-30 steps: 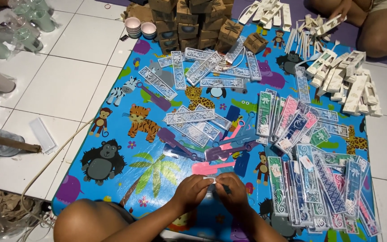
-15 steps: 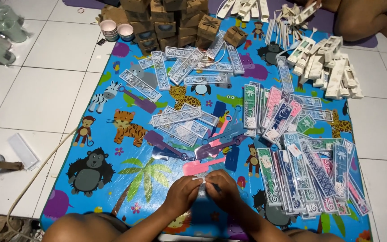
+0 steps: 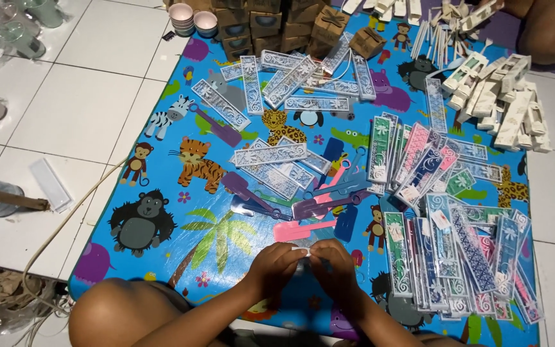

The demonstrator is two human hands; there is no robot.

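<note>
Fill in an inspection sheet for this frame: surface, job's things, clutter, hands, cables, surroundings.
Surface: blue animal-print play mat on white floor tiles.
Job's things: small white piece pinched between both hands; pink plastic spatula just beyond.
Clutter: clear patterned sleeves mid-mat, packed coloured sleeves at right, brown boxes, white cartons.
Hands: left hand and right hand, fingers together on the piece.
Cables: pale cord at left.
Surroundings: another person's leg.
</note>
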